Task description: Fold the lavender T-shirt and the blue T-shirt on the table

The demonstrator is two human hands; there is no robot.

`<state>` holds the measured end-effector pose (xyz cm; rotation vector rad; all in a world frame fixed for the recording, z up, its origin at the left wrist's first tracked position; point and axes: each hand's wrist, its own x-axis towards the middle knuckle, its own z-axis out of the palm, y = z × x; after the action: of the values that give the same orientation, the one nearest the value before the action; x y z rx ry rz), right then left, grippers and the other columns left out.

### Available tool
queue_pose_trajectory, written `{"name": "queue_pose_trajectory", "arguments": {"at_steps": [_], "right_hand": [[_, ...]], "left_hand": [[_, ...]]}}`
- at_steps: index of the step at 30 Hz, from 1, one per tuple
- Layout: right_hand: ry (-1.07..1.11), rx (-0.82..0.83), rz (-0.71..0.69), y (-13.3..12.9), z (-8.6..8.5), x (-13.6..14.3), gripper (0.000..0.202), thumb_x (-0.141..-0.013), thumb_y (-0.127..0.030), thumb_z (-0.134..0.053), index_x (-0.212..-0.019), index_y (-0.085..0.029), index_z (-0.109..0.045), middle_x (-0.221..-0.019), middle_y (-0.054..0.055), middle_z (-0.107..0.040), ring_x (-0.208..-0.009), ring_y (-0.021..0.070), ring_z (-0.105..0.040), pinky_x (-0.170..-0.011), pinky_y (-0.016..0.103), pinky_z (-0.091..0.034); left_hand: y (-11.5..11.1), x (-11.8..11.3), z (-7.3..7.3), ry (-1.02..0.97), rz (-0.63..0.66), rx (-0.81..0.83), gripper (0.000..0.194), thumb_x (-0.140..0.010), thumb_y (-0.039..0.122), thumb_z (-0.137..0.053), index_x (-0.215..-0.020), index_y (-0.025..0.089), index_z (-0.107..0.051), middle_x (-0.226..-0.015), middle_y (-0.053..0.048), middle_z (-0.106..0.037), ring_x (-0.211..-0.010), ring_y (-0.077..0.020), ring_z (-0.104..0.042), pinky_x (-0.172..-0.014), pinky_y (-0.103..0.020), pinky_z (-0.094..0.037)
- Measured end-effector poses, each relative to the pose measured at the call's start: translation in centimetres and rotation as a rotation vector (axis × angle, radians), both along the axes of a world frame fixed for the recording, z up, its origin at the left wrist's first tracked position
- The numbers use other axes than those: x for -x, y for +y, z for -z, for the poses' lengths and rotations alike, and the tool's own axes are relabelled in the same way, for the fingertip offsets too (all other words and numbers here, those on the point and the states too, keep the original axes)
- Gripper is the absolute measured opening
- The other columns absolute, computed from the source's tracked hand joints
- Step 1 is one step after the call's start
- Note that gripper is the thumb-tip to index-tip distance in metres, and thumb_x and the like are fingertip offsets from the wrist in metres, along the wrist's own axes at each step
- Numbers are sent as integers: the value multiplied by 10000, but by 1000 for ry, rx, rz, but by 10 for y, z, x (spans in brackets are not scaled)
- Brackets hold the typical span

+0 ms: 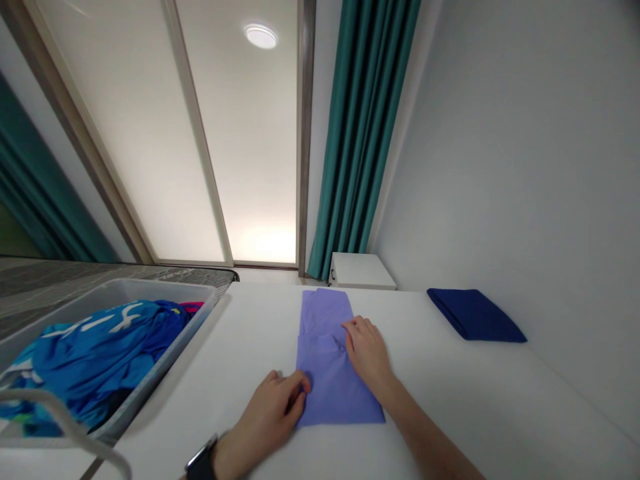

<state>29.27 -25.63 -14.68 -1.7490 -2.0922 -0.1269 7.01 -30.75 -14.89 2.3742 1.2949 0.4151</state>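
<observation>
A folded purple garment [333, 393] lies flat on the white table, its long side pointing away from me. Its far part is narrower, and small creases run across the fabric near the right edge. My left hand [275, 407], with a dark watch on the wrist, pinches the left edge near the lower end. At the right edge, around the middle of its length, my right hand [367, 350] has thumb and fingers closed on the fabric. Exactly which garment this is cannot be told from its folded shape.
A clear plastic bin [125, 287] holding blue clothes [105, 347] stands at the left. On the table's right side lies a folded navy cloth [475, 315]. A white cabinet [363, 272] is beyond the far edge. A blurred grey cable [65, 413] crosses the lower left corner.
</observation>
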Motion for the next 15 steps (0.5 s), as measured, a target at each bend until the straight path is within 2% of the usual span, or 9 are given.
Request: {"name": "queue_pose_trajectory", "arguments": {"at_steps": [3, 7, 11, 15], "right_hand": [[-45, -35, -108, -16, -7, 13, 362, -958, -165, -375, -1228, -176, -616, -1230, 107, -633, -1143, 240, -543, -1006, 402, -395], [-35, 74, -267, -38, 2, 29, 467, -989, -321, -364, -1405, -137, -470, -1455, 90, -481, -1349, 226, -391, -1151, 421, -254], [-46, 198, -288, -45, 15, 30, 566, -993, -420, -324, -1468, -117, -373, -1543, 86, -334, -1432, 223, -265, -1193, 429, -165], [-48, 225, -269, -45, 17, 29, 595, -984, -438, -318, -1488, -122, -336, -1565, 86, -275, -1453, 235, -205, -1202, 440, -120]], "left_hand": [[0, 0, 0, -6, -4, -10, 182, -899, 194, -381, -924, 240, -555, -667, 27, -646, -664, -174, -597, -797, -329, -385], [0, -1, -2, -18, -7, -21, 177, -885, 181, -387, -905, 236, -554, -656, 27, -642, -659, -167, -591, -798, -318, -394], [-1, -2, -1, -9, 5, -31, 180, -864, 159, -398, -880, 230, -563, -639, 27, -638, -624, -157, -583, -805, -321, -409], [1, 1, 0, 1, -38, -80, 189, -833, 128, -418, -871, 224, -576, -657, 13, -641, -651, -173, -594, -794, -335, -440]]}}
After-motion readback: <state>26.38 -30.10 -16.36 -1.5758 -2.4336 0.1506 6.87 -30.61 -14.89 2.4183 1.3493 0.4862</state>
